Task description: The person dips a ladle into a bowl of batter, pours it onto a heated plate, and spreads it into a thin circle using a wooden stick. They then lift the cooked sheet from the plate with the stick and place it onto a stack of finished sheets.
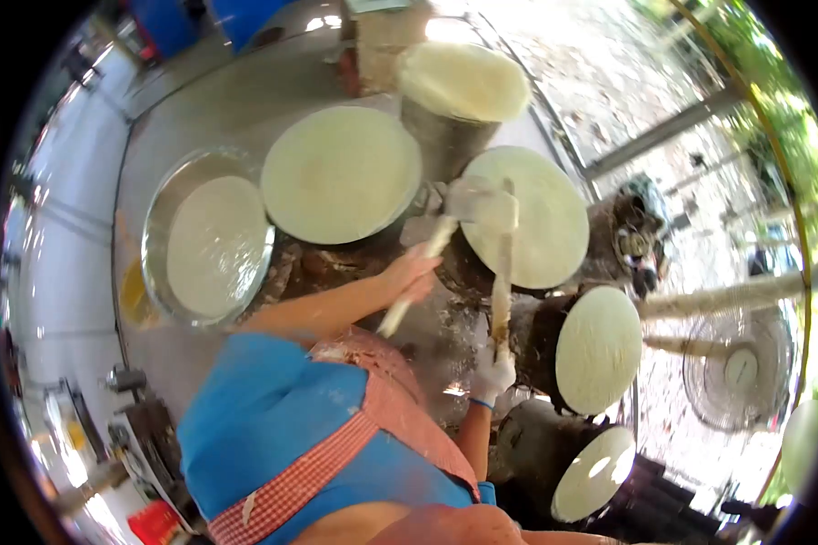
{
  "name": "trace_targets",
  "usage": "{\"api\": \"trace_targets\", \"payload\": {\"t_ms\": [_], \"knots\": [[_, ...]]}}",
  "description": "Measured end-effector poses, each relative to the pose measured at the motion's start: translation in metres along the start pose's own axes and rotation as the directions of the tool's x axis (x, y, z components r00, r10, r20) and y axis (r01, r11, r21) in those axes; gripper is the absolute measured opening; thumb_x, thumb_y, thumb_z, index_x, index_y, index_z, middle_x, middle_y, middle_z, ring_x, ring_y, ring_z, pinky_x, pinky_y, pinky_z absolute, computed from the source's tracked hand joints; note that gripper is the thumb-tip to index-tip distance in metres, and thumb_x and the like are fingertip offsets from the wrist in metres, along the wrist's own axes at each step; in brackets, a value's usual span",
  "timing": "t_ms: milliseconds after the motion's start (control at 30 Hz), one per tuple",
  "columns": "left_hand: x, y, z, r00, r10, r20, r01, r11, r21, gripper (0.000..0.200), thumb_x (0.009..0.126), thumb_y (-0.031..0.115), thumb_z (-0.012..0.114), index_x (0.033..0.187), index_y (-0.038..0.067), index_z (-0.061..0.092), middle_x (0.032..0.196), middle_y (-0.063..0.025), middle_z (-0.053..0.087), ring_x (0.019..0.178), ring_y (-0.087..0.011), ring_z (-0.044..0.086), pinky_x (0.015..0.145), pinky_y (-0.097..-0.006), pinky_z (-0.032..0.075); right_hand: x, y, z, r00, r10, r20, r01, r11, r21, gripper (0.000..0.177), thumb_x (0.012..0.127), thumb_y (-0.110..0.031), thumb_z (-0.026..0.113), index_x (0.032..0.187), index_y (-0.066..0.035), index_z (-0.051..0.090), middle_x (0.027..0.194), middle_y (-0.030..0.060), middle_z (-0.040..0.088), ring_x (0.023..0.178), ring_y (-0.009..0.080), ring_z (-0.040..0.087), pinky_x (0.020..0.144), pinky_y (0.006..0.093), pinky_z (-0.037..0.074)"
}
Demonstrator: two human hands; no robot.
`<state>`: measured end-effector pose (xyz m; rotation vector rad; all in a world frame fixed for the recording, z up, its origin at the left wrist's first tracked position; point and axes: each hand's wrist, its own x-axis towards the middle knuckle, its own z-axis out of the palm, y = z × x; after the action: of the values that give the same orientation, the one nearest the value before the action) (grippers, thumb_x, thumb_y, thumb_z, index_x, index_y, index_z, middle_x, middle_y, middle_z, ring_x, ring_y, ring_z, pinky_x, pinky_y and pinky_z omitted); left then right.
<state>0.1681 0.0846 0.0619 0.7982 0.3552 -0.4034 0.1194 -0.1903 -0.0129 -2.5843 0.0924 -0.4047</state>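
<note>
My left hand (412, 274), bare, is wrapped round a pale wooden handle (438, 238) that slants up to a blurred flat head. My right hand (493, 374), in a white glove, grips a long stick (503, 291). The upper part of that stick lies across the view of a pale round surface (545, 218), beside the flat head; whether they touch is unclear. Left of them sits a larger pale round surface (341, 174). A metal basin (157, 204) farther left holds white liquid (216, 245).
Another pale round top (463, 82) stands on a drum at the back. Two more, one upright-looking (598, 350) and one lower (593, 474), are at the right. A wire-guarded fan (741, 367) is at the far right, and a brick block (386, 45) is behind.
</note>
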Motion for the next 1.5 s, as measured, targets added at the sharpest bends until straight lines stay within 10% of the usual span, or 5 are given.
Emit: {"api": "trace_targets", "payload": {"t_ms": [267,433,633,967,1500], "knots": [[-0.026,0.006,-0.052,0.743,-0.595,0.307,0.647,0.523,-0.554,0.02,0.098,0.03,0.039,0.088,0.014,0.045,0.057,0.0023,0.032,0.039,-0.0065,0.03,0.032,-0.0214,0.031,-0.079,-0.045,-0.009,0.993,-0.033,-0.112,0.021,0.995,-0.102,0.025,0.076,-0.022,0.07,0.094,-0.005,0.066,0.073,0.014,0.064,0.061,0.03,0.062,0.056,0.0371,0.049],[-0.044,-0.009,-0.045,0.426,-0.619,0.66,0.892,0.168,-0.419,0.046,0.095,0.047,0.036,0.066,0.012,0.035,0.05,0.0014,0.029,0.038,-0.0093,0.031,0.033,-0.0243,0.027,-0.125,-0.048,-0.043,0.96,0.268,-0.082,-0.273,0.96,-0.067,0.03,0.082,-0.031,0.062,0.103,-0.01,0.063,0.081,0.0129,0.066,0.067,0.0286,0.063,0.059,0.0384,0.049],[-0.038,-0.101,-0.056,0.084,-0.612,0.786,0.807,0.505,0.307,0.04,0.099,0.034,0.033,0.068,0.009,0.037,0.058,-0.002,0.035,0.036,-0.0114,0.03,0.029,-0.0257,0.027,-0.244,0.004,-0.102,0.626,0.681,-0.381,-0.697,0.707,0.119,0.037,0.082,-0.04,0.059,0.105,-0.01,0.061,0.086,0.0168,0.065,0.075,0.0348,0.062,0.066,0.0416,0.05],[-0.115,-0.228,0.021,-0.136,-0.925,0.354,0.972,-0.194,-0.134,0.035,0.101,0.032,0.031,0.087,0.004,0.046,0.059,-0.0005,0.029,0.047,-0.0118,0.026,0.049,-0.0279,0.034,-0.45,0.052,-0.189,0.473,0.69,-0.547,-0.879,0.329,-0.346,0.034,0.064,-0.029,0.072,0.089,-0.011,0.057,0.074,0.0124,0.06,0.062,0.03,0.061,0.055,0.042,0.047],[-0.054,-0.239,0.08,-0.243,-0.949,0.199,0.97,-0.239,0.047,0.037,0.1,0.03,0.033,0.125,0.007,0.047,0.059,-0.0001,0.031,0.047,-0.0102,0.029,0.043,-0.0259,0.031,-0.491,0.136,-0.339,0.495,0.756,-0.429,-0.853,0.329,-0.405,0.024,0.075,-0.029,0.061,0.086,-0.007,0.059,0.086,0.0146,0.064,0.078,0.0315,0.063,0.069,0.0422,0.05]]}}
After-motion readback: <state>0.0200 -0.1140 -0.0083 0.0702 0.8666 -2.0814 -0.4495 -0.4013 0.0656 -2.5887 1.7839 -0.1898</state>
